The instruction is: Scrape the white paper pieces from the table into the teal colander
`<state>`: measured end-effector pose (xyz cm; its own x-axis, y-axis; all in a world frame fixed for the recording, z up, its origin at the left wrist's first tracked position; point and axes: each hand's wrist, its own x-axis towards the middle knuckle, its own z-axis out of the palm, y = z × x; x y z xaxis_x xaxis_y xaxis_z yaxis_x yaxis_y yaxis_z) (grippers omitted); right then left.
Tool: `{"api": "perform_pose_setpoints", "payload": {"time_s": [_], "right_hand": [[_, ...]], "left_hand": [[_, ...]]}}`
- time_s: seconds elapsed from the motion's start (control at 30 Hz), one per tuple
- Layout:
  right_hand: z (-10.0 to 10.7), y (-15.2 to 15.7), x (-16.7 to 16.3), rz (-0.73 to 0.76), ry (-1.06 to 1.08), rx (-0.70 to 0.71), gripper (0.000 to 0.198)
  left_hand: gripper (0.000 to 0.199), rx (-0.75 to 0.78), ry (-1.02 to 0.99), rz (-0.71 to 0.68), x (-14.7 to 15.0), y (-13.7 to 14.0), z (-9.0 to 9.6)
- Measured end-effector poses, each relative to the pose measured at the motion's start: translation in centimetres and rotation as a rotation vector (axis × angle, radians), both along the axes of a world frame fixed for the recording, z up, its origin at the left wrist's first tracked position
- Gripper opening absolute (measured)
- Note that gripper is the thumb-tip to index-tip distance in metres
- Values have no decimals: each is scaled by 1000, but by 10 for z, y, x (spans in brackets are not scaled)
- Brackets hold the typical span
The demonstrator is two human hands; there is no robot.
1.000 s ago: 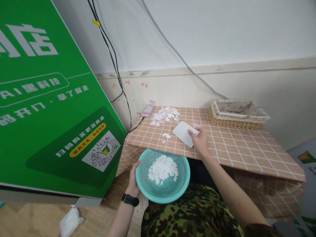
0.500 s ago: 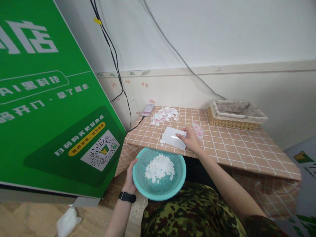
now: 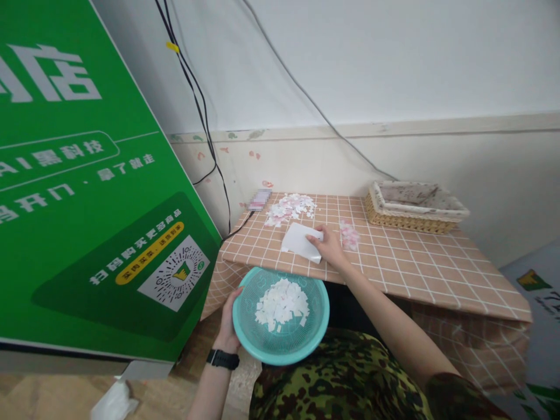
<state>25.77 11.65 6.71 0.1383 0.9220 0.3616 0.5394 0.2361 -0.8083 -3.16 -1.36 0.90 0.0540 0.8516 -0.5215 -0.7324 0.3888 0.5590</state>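
My left hand (image 3: 230,318) grips the left rim of a teal plastic colander (image 3: 280,350), held just below the table's front edge. Small white paper scraps (image 3: 283,304) lie heaped in its bottom. My right hand (image 3: 329,248) pinches the right side of a thin white card (image 3: 301,242) between thumb and fingers. The card lies low over the tabletop near the front edge, a few scraps showing at its left corner. Behind it, a spread of white and pinkish scraps (image 3: 291,209) lies on the checked tablecloth (image 3: 406,262).
A cloth-lined wicker basket (image 3: 413,221) stands at the back right. Pink petal shapes (image 3: 349,234) show on the cloth beside my right hand. A blurred flat item (image 3: 260,199) with a black cable sits at the back left. A green sign panel (image 3: 100,204) rises on the left.
My right hand has shifted the card slightly left and away from the front edge. The colander stays in my left hand, and the view has moved a little.
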Motion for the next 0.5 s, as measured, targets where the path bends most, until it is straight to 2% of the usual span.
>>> {"api": "perform_pose_setpoints", "payload": {"time_s": [0.1, 0.23, 0.33, 0.5], "right_hand": [[10, -14, -7, 208, 4, -27, 29], [23, -29, -6, 434, 135, -151, 31], [29, -32, 14, 393, 265, -154, 34], [36, -28, 76, 87, 376, -46, 43]], "left_hand": [[28, -2, 4, 17, 2, 1, 3], [26, -31, 14, 1, 3, 0, 6], [23, -38, 39, 34, 1, -1, 3], [24, -43, 54, -2, 6, -2, -7]]}}
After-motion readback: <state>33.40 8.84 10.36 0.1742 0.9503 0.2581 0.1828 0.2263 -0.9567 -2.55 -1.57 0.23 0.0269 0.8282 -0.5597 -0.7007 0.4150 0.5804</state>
